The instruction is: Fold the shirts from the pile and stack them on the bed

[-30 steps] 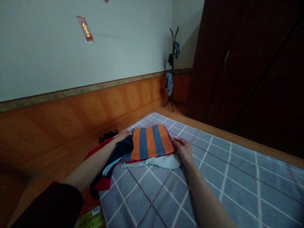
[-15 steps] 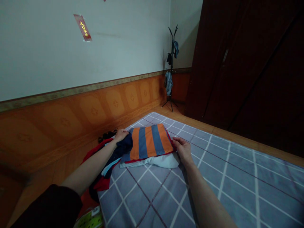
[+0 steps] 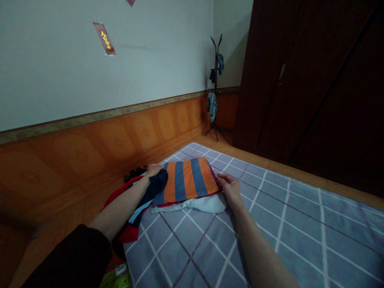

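A folded garment with orange and blue-grey stripes (image 3: 189,180) lies flat on top of a small stack of clothes. Red edging shows under it, and a white cloth (image 3: 204,203) sticks out at the near side. On its left, my left hand (image 3: 154,170) is closed on a bunched navy garment (image 3: 159,181); the fingertips are partly hidden. My right hand (image 3: 229,186) pinches the stack's right edge, thumb and fingers at the red cloth beside the stripes. More clothing, including a red garment (image 3: 132,236), hangs over the bed's left side under my left forearm.
The stack rests on a bed with a grey checked sheet (image 3: 270,224). Dark shoes (image 3: 132,173) stand on the floor by the wall. A lime-green thing with holes (image 3: 115,279) lies at the bottom. Beyond are a coat rack (image 3: 216,88) and a dark wardrobe (image 3: 270,100).
My left forearm has swung a little to the right, and the navy cloth by that hand has bunched slightly. My right hand and the striped garment stay almost where they were.
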`<state>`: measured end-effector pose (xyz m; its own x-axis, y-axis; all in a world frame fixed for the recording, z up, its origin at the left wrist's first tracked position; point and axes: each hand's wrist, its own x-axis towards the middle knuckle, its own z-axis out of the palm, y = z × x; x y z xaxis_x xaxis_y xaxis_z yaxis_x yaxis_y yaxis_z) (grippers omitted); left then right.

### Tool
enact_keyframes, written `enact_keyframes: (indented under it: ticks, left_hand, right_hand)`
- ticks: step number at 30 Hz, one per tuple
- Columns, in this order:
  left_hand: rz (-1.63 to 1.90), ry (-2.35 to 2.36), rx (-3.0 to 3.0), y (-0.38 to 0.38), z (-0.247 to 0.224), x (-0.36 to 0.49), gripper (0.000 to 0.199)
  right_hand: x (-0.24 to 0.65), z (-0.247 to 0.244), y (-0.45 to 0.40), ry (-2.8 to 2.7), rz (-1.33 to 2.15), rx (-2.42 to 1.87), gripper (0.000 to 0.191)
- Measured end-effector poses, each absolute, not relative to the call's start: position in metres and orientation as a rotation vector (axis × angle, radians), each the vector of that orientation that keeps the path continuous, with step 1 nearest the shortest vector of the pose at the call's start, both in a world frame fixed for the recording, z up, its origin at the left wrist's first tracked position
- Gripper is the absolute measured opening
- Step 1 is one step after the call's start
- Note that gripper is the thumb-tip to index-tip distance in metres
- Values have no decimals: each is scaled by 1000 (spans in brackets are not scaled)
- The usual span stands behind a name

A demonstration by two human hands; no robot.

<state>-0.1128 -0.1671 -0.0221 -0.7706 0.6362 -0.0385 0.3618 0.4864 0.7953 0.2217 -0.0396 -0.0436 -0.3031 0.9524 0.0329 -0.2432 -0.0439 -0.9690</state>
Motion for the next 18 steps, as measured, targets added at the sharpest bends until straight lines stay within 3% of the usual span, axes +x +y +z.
enact_keyframes:
  ticks: [8,13,18]
  left_hand:
    - [1250,2646,780,-173,-6,-91,29]
    - [1553,2638,889,-178,32,-71,14]
    - [1808,2480,912,-177,61,-52,15]
  right_hand:
    - [221,-44,-39,-1220,1556,-856,26]
    - [220,-46,-38,-1213,1550,-855,25]
    - [221,-51,-36,-1222,1539,-844,25]
